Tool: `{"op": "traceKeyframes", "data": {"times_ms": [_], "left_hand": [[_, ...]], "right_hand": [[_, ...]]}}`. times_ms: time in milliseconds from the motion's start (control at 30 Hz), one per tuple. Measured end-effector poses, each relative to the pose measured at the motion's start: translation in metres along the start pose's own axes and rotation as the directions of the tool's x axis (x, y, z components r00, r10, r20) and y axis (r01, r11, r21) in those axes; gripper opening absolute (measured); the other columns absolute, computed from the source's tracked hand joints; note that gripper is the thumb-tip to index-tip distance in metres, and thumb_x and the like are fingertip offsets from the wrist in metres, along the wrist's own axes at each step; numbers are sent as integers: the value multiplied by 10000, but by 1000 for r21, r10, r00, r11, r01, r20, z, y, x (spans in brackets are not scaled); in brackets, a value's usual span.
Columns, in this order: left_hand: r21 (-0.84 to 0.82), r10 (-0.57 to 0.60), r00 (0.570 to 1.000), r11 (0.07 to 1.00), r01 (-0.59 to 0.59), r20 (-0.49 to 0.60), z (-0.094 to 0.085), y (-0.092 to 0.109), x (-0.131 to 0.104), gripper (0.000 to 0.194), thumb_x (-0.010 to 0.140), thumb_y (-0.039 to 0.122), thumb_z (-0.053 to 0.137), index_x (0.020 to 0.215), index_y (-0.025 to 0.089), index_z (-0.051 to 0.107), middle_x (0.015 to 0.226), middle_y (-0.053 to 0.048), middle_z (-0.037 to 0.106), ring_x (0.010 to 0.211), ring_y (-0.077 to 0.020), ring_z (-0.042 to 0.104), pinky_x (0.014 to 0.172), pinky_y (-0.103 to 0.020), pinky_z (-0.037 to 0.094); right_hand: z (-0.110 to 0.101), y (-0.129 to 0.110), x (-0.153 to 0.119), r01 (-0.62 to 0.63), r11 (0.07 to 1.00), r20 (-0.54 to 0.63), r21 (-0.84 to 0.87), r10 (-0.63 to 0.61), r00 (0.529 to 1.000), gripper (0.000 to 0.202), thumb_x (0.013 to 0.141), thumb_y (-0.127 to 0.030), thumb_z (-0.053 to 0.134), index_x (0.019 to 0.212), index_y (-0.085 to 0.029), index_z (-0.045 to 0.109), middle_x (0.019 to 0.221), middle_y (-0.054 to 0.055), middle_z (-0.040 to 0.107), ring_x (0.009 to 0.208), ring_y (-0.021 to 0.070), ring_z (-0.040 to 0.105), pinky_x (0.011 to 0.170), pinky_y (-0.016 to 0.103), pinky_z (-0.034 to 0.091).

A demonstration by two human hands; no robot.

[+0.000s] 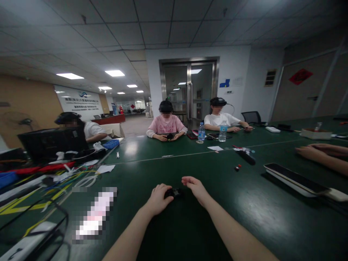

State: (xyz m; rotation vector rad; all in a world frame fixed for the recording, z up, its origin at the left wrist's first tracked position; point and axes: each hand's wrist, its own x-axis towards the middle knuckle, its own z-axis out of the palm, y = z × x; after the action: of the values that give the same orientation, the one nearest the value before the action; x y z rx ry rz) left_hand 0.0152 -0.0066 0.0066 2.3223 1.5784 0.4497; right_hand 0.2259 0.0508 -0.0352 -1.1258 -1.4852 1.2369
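Observation:
A small black object [176, 193] lies on the dark green table [152, 168] in front of me; its exact kind is too dark to tell. My left hand [160, 197] grips its left end, thumb at the near side and fingers over the far side. Just right of the object, my right hand [196, 188] is held sideways with its fingers stretched forward and slightly curved. Nothing shows in that hand, and it looks apart from the object.
Left are a blurred-out phone-like item [95, 214], tangled cables [87, 179] and a monitor [54, 145]. Right, a phone [296, 178] lies on a white block. Water bottles [223, 132] stand farther back. Several people sit around; another person's hands [312, 152] rest at right.

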Motion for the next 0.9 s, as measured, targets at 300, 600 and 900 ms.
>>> {"op": "traceKeyframes", "data": {"times_ms": [300,600,900], "left_hand": [[136,-16,999,991,10,44,-16,14,-7,404,753,380,568,1140,266,543,1162,-35,533,1111,-262,441,940,-387,336],[106,-9,998,994,2,65,-17,15,-9,411,778,362,541,1171,242,525,1157,-54,541,1091,-250,475,945,-386,362],[48,25,998,998,-28,61,-10,6,-4,367,812,366,508,1158,244,517,1159,-49,532,1078,-230,484,927,-357,381]], "right_hand": [[-1,-21,-8,9,984,139,-176,16,990,353,731,-140,463,1052,-167,608,1025,55,651,967,171,596,880,337,433],[3,-34,-31,75,938,182,-340,-13,983,355,755,-236,535,1102,-196,597,1115,51,613,1047,195,555,918,357,407],[15,-49,-39,191,873,270,-449,-71,960,336,704,-363,628,1028,-275,641,1123,13,590,1103,232,499,943,389,375]]}}
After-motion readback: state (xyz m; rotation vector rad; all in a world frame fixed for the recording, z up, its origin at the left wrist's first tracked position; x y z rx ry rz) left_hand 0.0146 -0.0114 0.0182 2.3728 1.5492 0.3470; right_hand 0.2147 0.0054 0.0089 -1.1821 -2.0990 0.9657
